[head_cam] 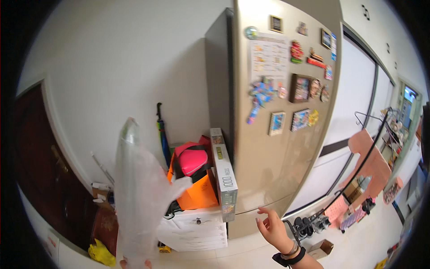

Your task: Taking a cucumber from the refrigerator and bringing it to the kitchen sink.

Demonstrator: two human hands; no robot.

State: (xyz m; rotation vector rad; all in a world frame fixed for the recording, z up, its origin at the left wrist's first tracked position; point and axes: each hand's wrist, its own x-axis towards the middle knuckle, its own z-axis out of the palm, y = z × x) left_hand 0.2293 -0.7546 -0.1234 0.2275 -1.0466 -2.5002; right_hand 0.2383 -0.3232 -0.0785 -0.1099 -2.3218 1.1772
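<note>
A tall, translucent plastic bag [134, 188] stands upright at left of centre, with a loose flap [181, 186] spread to the right. At the picture's bottom edge, fingertips of my left hand [147, 264] show on both sides of the bag's lower end; the rest of that hand is hidden or cut off. My right hand [271, 228] is raised in front of the refrigerator's lower part, fingers apart and slightly curled, holding nothing. A black band [297, 257] and a metal bracelet [292, 249] circle its wrist.
Behind the bag, a white drawer cabinet [193, 233] bears an orange bag [198, 191], a pink pouch [192, 161] and a puzzle box [224, 175]. The refrigerator [268, 164] carries several magnets. To the right are a black rail [364, 161], shoes [304, 227] and a cardboard box [320, 248].
</note>
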